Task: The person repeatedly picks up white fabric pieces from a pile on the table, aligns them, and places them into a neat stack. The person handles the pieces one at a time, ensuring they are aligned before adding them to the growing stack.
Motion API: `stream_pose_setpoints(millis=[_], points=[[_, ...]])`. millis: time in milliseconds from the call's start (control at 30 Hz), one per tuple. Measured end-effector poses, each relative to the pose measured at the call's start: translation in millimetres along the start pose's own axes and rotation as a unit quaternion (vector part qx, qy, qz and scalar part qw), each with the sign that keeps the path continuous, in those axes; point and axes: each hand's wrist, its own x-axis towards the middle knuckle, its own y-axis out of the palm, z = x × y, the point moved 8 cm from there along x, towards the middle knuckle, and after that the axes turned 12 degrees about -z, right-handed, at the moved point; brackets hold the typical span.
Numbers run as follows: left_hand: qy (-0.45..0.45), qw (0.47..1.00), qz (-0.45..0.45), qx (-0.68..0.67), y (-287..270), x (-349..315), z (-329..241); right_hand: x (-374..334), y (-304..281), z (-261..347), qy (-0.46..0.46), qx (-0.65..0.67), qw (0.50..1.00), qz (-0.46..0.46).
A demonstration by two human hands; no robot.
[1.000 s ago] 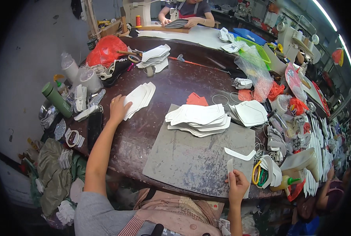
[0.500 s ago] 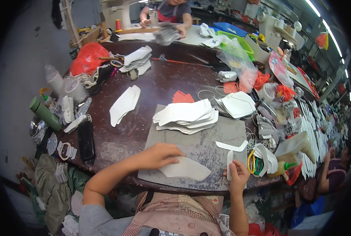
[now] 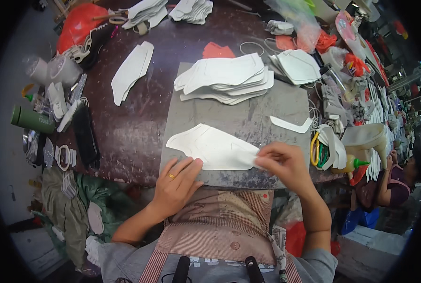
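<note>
A single white cut piece, like a shoe-upper panel with faint drawn lines, lies flat on the grey board in front of me. My left hand rests at its near edge, fingers spread and fingertips touching it. Over the piece's right end, my right hand pinches a small white strip, smeared by motion. Beyond them sits a stack of similar white pieces. To the right of the piece lies an angled white strip.
Two white pieces lie on the dark table at left, near a phone and a green bottle. At right are another white stack, yellow-handled scissors and a glue bottle. More stacks lie at the far side.
My left hand has shifted to the piece's near edge, and the piece now lies flat and turned. My right hand brought the strip over it. A stack the co-worker held lies on the table.
</note>
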Motion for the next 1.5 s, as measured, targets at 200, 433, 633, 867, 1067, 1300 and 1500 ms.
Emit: stream_pose_setpoints(millis=[200,433,633,867,1067,1300,1500], points=[[-0.034,0.999,0.004,-0.032,7,-14,10,21,75,-10,-0.036,-0.116,0.985,0.121],[-0.041,0.999,-0.007,-0.033,8,-17,12,24,75,-16,0.016,-0.141,0.981,0.129],[-0.047,0.993,-0.083,-0.065,-4,-27,14,26,78,-12,0.022,-0.162,0.979,0.123],[0.008,0.993,-0.085,-0.085,0,-42,-8,29,79,-14,0.015,-0.173,0.977,0.127],[0.015,1.000,-0.021,-0.008,21,-42,-15,30,80,-13,0.007,-0.174,0.976,0.128],[0.053,0.989,0.025,0.138,29,-39,-19,22,75,0,-0.090,-0.198,0.968,0.125],[0.033,0.994,0.041,0.096,29,-28,-20,8,22,3,-0.110,-0.219,0.966,0.080]])
